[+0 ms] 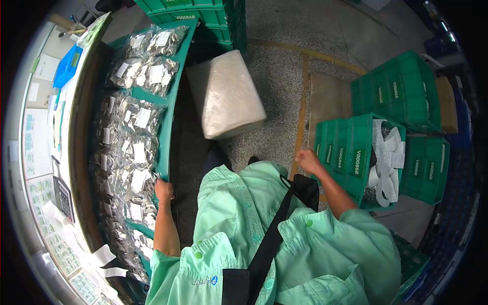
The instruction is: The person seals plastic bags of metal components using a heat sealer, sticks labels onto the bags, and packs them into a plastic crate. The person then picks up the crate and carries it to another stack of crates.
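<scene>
My left hand (163,190) is closed at the edge of the green table (165,140), next to the clear bags of small metallic parts (139,152) with white labels. What it holds, if anything, is hidden. Over the floor, my right hand (308,161) has its fingers curled, with nothing visible in them. Just beyond it stands a stack of green crates (333,152). The top crate holds white strips (389,175) and clear plastic.
A wrapped box (229,96) stands on the floor ahead, beside the table. More green crates (396,91) stand at the right and others (216,20) at the top. A blue bin (67,66) and papers (38,142) are at the far left.
</scene>
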{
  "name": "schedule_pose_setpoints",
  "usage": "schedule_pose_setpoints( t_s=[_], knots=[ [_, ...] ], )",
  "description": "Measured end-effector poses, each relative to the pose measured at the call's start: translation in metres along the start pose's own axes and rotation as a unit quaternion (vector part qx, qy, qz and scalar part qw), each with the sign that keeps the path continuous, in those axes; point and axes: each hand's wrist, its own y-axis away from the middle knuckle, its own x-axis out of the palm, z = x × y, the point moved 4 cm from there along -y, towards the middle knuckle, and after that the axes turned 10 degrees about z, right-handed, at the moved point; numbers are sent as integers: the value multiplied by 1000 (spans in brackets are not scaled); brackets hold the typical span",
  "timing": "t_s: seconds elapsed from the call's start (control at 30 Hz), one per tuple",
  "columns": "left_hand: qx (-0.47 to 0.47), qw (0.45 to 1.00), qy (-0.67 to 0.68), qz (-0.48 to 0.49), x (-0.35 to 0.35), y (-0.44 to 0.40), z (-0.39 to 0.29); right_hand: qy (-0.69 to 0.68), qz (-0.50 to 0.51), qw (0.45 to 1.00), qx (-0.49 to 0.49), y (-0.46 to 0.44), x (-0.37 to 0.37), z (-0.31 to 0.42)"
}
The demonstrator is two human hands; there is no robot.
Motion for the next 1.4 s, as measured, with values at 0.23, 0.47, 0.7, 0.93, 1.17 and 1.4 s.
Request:
schedule_pose_setpoints(
  t_s=[0.23, 0.47, 0.7, 0.93, 1.17, 1.4],
  knots=[
    [13, 998, -63, -25, 14, -26, 23, -218, 74, 965, 125, -8, 76, -45],
    [38, 989, -124, -66, 7, -9, 9, -250, 112, 956, 105, -36, 13, 13],
    [71, 990, -74, -93, 9, 4, 9, 61, -198, 936, -283, -133, -251, 291],
    [23, 993, -66, -93, 15, 1, 17, 307, -524, 629, -486, -154, -439, 640],
    [-2, 996, -40, -83, 12, 1, 15, 422, -457, 754, -211, -284, -506, 745],
    [33, 999, -17, -27, -5, 17, -19, 459, -546, 677, -180, -229, -570, 737]
  ],
)
